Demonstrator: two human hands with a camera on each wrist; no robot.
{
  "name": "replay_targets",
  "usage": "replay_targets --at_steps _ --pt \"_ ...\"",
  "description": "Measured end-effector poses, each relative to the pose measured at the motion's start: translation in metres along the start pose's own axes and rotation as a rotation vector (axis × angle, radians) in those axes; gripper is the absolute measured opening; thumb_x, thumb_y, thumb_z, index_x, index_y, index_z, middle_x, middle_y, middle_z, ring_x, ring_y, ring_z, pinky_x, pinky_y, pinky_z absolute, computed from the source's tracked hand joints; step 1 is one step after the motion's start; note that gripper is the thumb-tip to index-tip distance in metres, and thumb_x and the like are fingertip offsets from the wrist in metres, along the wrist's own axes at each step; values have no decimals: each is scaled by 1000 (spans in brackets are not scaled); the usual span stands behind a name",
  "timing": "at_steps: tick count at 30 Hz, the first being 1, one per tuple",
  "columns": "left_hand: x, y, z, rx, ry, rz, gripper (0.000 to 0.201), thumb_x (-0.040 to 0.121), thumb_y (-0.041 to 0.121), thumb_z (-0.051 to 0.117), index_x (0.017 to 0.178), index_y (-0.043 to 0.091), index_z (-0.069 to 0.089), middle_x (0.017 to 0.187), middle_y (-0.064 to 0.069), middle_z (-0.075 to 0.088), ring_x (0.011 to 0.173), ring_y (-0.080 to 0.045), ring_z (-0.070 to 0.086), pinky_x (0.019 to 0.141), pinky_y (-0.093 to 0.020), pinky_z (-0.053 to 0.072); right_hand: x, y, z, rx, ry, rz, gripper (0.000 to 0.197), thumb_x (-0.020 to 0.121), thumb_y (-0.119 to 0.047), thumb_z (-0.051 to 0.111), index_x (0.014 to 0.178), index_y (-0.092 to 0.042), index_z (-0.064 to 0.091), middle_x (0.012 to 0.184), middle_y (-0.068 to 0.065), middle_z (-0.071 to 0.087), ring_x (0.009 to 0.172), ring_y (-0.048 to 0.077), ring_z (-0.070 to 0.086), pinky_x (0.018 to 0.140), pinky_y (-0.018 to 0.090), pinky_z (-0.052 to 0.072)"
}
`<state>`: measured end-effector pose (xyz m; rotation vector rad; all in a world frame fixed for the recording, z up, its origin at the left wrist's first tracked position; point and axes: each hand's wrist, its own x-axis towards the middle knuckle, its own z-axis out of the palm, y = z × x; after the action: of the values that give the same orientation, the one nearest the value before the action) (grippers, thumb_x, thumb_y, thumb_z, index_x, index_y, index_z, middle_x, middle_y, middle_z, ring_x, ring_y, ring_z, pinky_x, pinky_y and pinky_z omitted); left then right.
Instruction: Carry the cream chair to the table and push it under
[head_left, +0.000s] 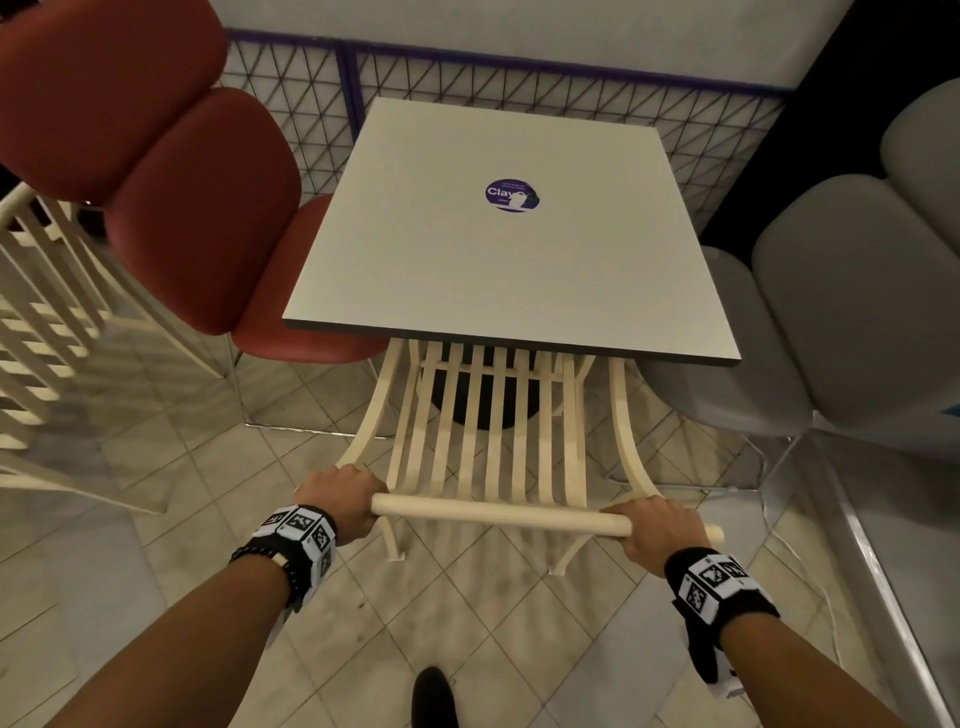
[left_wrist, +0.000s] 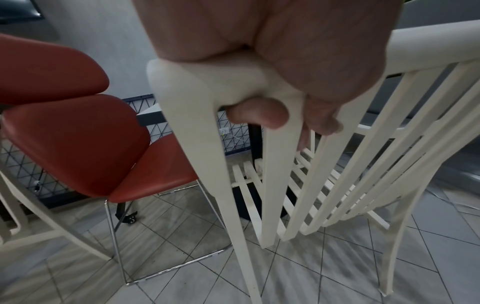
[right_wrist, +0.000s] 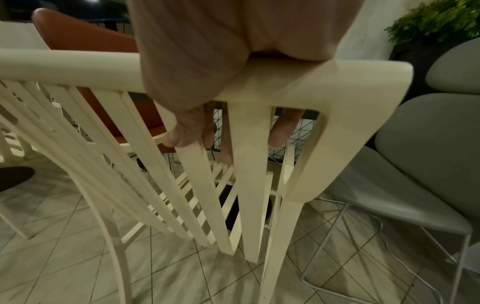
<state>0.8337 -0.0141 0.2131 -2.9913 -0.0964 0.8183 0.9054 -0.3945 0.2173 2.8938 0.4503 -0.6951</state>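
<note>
The cream chair (head_left: 488, 441) stands at the 6 o'clock edge of the surface (head_left: 498, 234), its slatted seat already partly beneath the top and its back leaning toward the person. The left hand (head_left: 340, 501) has its grip clamped round the left end of the top rail (head_left: 498, 512), fingers curled under it in the left wrist view; the right hand (head_left: 657, 525) is clamped likewise on the right end, its fingers (right_wrist: 279, 131) poking down between the slats.

The step in hand looks like the final push. To do it well, press evenly with both hands toward 12 o'clock so the chair runs straight. The red chair (head_left: 171, 171) sits close at 9 o'clock and the grey chair (head_left: 841, 291) at 3 o'clock, so any twist could knock a leg against them. The dark table base (head_left: 485, 400) lies dead ahead; ease in slowly and stop before the seat frame meets it.
</note>
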Motion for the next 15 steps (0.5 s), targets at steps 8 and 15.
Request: replay_targets --at_steps 8,15 --pt "-5 5 7 -43 109 -74 22 89 45 58 109 39 62 99 7 67 94 -20 62 86 -39 49 -1 1 7 -30 122 3 31 85 -49 60 113 -37 59 106 -5 65 101 21 58 86 41 47" --pt "-53 37 46 -175 534 -76 72 75 46 75 135 22 45 139 -1 50 129 -28 44 110 -53 34 -51 -21 40 56 409 121 83 65 -43 81 133 -13 42 135 14 51 128 35 42 105 58 38"
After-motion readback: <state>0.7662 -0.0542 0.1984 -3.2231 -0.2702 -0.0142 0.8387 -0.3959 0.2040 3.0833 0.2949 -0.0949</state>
